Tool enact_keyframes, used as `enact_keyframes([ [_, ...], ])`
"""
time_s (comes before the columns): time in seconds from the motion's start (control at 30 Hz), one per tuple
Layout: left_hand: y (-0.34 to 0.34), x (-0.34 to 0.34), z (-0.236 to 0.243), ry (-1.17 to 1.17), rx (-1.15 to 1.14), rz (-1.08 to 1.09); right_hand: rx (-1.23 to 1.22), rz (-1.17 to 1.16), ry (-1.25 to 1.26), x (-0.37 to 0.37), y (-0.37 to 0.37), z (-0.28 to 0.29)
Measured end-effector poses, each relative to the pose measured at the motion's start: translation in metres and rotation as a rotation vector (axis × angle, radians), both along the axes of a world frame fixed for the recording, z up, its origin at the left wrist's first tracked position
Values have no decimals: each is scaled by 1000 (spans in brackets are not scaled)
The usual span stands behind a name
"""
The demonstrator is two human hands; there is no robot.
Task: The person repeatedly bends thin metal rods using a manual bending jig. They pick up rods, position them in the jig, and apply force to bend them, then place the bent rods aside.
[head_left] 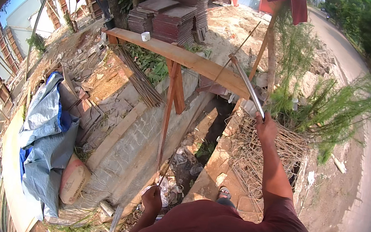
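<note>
My right hand (266,128) is closed around the lower end of a shiny metal bending bar (250,88). The bar slants up and away to a brownish end that meets a thin steel rod (247,39) above a wooden plank bench (180,56). Low and left of centre, my left hand (152,199) is closed on the near end of what looks like the same rod. That rod runs up past the bench's wooden legs (167,113) and crosses over the plank near its right end. Part of it is hard to follow against the rubble.
Bent steel wire pieces (261,156) lie heaped below my right forearm. A narrow trench (216,120) runs beside my foot. Left are straight rods (139,78), a blue-grey tarpaulin (49,143) and a sack (74,179). Stacked tiles (173,23) stand beyond the bench; a white roll (145,36) rests on it.
</note>
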State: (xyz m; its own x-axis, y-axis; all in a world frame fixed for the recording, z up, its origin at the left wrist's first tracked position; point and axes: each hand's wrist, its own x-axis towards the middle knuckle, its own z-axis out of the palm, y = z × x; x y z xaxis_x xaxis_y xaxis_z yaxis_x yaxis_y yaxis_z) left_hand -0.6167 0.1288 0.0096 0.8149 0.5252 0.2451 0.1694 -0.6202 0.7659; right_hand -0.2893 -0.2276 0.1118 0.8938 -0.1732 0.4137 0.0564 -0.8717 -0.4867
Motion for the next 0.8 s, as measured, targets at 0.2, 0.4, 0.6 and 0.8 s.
enact_keyframes([
  [0.2, 35, -23, 2, -3, 109, -56, -9, 51, -15, 43, -41, 57],
  [0.4, 16, -38, -6, 208, -148, -78, -193, 19, -29, 79, -54, 113],
  [0.6, 32, -67, 12, 342, -418, -113, -213, -30, -105, 113, -67, 159],
  [0.8, 52, -68, -23, 65, 151, 54, -205, 18, -272, 116, -68, 90],
])
